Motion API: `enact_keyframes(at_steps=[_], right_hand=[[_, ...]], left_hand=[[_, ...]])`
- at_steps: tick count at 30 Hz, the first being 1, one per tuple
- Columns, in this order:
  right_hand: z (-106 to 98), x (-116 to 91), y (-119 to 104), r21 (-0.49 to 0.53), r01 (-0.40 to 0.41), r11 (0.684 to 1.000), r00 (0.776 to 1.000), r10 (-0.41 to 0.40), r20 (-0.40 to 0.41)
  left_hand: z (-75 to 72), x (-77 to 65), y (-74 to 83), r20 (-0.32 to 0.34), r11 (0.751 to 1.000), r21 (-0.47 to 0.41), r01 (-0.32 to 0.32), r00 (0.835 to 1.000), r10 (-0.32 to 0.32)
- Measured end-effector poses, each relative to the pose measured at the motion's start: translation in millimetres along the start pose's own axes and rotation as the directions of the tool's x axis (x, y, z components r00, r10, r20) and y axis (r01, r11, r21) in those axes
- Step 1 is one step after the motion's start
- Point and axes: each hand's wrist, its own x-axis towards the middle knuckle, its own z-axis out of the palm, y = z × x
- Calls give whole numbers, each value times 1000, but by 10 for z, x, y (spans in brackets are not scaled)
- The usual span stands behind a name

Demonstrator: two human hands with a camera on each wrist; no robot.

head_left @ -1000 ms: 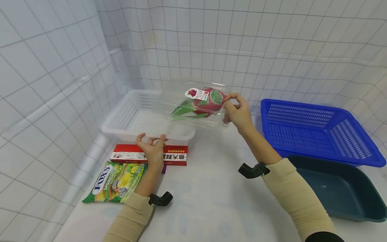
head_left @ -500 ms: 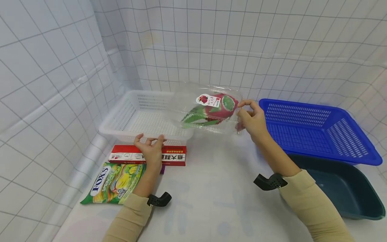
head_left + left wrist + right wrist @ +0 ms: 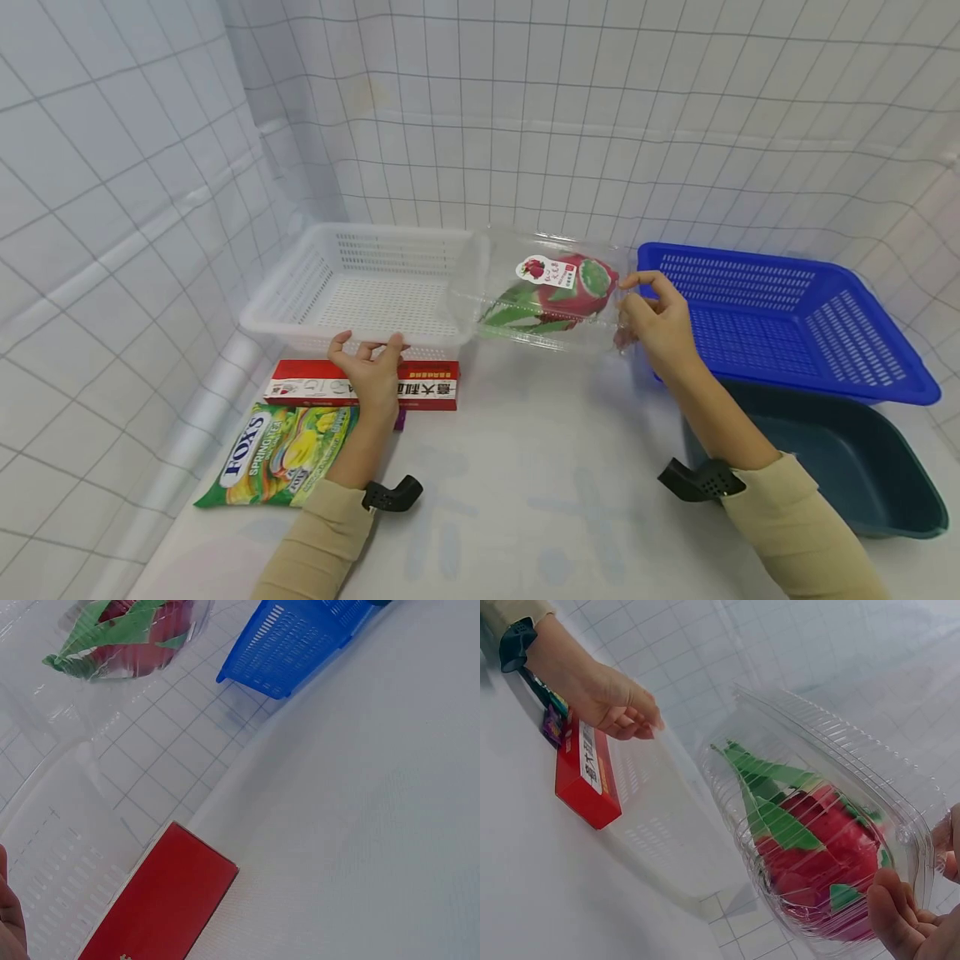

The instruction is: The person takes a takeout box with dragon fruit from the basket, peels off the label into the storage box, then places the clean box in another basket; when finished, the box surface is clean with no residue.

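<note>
My right hand pinches the right end of a clear plastic clamshell box in the head view. Inside lies a red dragon fruit with green leafy scales, under a lid with an oval label. The box hangs tilted between the two baskets, its left end overlapping the white basket. At that basket's near rim my left hand holds on, fingers and thumb at the edge. Below the left hand is a red box with Chinese print, partly covered by the wrist.
A green and yellow bag of Fox's candy lies at the left, a purple wrapper peeking out beside the wrist. At the right stand a blue basket and, in front of it, a dark green tub. White gridded cloth hangs behind.
My right hand has carried the clamshell box with the dragon fruit rightward and slightly nearer, away from over the white basket. The left hand has stayed at the basket's rim.
</note>
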Motion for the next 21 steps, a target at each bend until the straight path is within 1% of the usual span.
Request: enact_keyframes(at_steps=[3, 7, 12, 16, 21], right_hand=[[-48, -54, 28, -28, -12, 1000, 1000, 12, -11], [-104, -138, 58, -40, -5, 999, 1000, 4, -7], [-153, -268, 103, -8, 29, 1000, 1000, -29, 8], [-171, -377, 139, 27, 49, 998, 999, -49, 20], [-168, -518, 183, 82, 43, 996, 999, -46, 27]], left_hand=[[1, -2, 6, 2, 1000, -1, 5, 1000, -5], [3, -2, 11, 2, 1000, -8, 4, 1000, -4], [5, 0, 6, 10, 1000, -15, 9, 1000, -9], [11, -4, 13, 5, 1000, -2, 20, 1000, -20], [-2, -8, 25, 16, 1000, -6, 25, 1000, -25]])
